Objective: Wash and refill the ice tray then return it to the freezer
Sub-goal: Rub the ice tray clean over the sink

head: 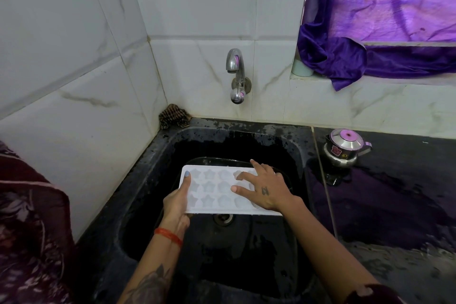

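Note:
A white ice tray point(217, 190) with star-shaped cells is held level over the black sink point(158, 160), above the drain. My left hand point(176, 202) grips its left end, thumb lying along the top edge. My right hand point(265, 187) rests flat on the tray's right half, fingers spread over the cells and covering some of them. A chrome tap point(235, 69) sticks out of the tiled wall above the sink; no water runs from it.
A small steel kettle point(344, 148) stands on the wet black counter point(394, 192) right of the sink. A brown checked cloth point(172, 116) sits in the back-left corner. Purple curtain point(370, 32) hangs over the window ledge at top right. Patterned fabric point(29, 229) lies at the left edge.

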The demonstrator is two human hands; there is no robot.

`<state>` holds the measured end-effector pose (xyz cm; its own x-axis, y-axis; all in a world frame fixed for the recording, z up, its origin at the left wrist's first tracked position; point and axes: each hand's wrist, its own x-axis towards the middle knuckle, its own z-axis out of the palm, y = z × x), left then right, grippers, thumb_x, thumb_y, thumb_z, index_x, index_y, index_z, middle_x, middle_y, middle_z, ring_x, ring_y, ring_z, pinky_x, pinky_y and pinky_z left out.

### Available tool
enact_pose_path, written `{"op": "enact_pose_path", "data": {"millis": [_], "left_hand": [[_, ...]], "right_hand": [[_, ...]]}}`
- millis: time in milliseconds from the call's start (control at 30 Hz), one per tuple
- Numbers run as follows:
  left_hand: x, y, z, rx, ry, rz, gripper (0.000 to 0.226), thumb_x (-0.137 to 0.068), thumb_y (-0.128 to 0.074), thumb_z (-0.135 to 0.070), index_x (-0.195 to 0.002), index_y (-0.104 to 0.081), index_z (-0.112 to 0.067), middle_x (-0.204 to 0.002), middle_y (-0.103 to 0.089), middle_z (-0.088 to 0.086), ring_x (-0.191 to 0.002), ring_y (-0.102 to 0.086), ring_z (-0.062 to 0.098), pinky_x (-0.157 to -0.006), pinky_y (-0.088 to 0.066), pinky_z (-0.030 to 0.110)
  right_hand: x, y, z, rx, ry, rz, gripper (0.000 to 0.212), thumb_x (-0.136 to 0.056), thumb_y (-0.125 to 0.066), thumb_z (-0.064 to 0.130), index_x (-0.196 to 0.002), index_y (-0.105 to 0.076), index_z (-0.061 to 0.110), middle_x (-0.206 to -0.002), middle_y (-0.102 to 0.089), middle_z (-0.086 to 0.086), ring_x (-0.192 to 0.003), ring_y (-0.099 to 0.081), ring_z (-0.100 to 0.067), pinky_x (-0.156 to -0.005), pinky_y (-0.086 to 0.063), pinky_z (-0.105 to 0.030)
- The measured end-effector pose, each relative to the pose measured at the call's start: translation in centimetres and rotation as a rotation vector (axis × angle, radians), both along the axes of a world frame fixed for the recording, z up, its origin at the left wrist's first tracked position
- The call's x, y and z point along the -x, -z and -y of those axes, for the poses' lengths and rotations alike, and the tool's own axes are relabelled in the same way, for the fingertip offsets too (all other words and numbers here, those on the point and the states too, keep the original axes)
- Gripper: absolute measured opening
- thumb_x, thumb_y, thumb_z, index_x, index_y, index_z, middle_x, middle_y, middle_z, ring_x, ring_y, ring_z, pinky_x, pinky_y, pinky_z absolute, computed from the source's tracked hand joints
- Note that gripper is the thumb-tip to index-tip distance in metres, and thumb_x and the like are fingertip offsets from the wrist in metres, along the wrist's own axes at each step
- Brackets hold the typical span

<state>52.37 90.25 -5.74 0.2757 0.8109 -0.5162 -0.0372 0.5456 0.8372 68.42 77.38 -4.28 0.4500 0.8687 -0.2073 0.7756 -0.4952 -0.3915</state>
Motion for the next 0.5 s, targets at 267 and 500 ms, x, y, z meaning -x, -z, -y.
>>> {"op": "enact_pose_path", "data": {"millis": [267, 500], "left_hand": [[-0.04, -0.10, -0.07, 0.011, 0.004, 0.006, 0.035, -0.082, -0.071, -0.039, -0.081, -0.065, -0.004, -0.086, -0.069, 0.014, -0.076, -0.067, 0.029, -0.066, -0.055, 0.035], [0.09, 0.23, -0.40, 0.002, 0.003, 0.004, 0.034, -0.082, -0.071, -0.038, -0.083, -0.066, -0.004, -0.087, -0.070, 0.015, -0.078, -0.068, 0.030, -0.071, -0.056, 0.037]], "right_hand": [[0.25, 0.61, -0.16, 0.038, 0.004, 0.077, 0.061, -0.085, -0.026, 0.074, -0.136, -0.036, 0.043, -0.160, 0.001, -0.003, -0.146, -0.001, -0.028, -0.114, -0.009, -0.054], [0.24, 0.06, -0.20, 0.052, -0.006, -0.045, 0.057, -0.085, -0.030, 0.072, -0.138, -0.033, 0.051, -0.160, 0.005, -0.003, -0.146, 0.006, -0.028, -0.114, -0.001, -0.056]]}}
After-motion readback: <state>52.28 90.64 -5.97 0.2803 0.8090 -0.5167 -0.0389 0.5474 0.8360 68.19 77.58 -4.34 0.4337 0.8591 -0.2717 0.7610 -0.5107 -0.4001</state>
